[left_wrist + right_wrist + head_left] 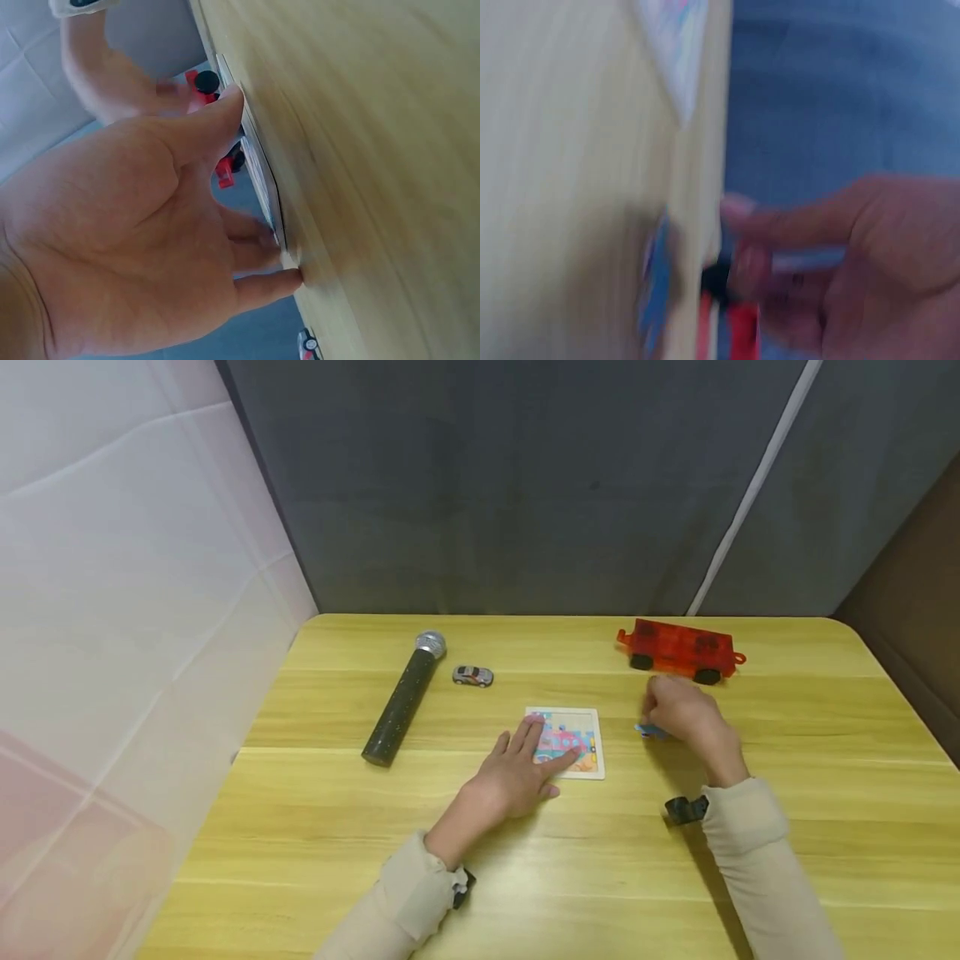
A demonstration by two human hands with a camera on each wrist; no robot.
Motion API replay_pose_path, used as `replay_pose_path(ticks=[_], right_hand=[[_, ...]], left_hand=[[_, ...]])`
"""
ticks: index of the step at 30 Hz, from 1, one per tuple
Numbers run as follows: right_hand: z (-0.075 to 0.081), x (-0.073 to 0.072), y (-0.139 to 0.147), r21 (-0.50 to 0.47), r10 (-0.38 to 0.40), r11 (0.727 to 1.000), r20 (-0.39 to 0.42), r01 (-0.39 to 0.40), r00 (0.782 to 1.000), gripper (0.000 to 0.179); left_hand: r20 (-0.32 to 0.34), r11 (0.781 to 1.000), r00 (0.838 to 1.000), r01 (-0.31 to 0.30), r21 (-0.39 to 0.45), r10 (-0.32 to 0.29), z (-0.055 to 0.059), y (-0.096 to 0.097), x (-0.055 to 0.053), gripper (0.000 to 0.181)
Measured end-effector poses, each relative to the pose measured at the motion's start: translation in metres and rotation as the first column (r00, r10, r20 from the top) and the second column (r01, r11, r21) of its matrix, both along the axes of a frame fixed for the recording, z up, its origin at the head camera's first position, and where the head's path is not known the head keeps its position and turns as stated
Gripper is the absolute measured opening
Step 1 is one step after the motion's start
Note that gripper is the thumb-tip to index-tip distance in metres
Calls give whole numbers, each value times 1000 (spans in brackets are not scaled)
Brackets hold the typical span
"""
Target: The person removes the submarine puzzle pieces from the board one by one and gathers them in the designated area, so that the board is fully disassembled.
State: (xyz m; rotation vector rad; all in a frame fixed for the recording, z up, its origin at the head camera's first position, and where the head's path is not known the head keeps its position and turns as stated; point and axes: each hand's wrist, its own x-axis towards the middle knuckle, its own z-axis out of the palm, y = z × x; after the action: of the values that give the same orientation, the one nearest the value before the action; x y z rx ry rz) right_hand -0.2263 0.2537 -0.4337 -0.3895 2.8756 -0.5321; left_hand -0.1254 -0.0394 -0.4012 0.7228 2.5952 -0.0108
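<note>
A small picture puzzle in a white frame (600, 743) lies on the table, its picture pink, blue and yellow. My left hand (517, 777) rests across its left and lower part with fingers spread and straight. In the left wrist view the thumb and fingertips of that hand (142, 225) touch the board's edge and the tabletop. To the right of the puzzle, my right hand (682, 710) hovers with bent fingers close over a flat blue piece (648, 730). In the blurred right wrist view the blue piece (656, 285) appears apart from the fingers; whether they pinch anything is unclear.
A red toy wagon (682, 648) with black wheels stands just behind my right hand. A small silver toy car (472, 676) and a dark microphone (401, 706) with a silver head lie to the left. Grey panels (510, 485) rise behind the wooden table (300, 827).
</note>
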Motion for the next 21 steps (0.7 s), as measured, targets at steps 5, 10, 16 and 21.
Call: replay_pose_path(ticks=[5, 10, 16, 21], right_hand=[[41, 28, -74, -159, 288, 939, -116, -304, 950, 10], [38, 37, -114, -146, 309, 941, -8, -307, 951, 27], [27, 38, -127, -152, 240, 959, -28, -241, 970, 24], [19, 36, -132, -197, 200, 957, -89, -214, 976, 10]], left_hand=[[17, 999, 999, -33, 20, 33, -1, 0, 1, 60], [36, 999, 999, -35, 16, 34, -3, 2, 0, 60], [24, 1000, 999, -30, -6, 30, -1, 0, 0, 60], [9, 1000, 1000, -24, -12, 24, 1, -1, 1, 60]])
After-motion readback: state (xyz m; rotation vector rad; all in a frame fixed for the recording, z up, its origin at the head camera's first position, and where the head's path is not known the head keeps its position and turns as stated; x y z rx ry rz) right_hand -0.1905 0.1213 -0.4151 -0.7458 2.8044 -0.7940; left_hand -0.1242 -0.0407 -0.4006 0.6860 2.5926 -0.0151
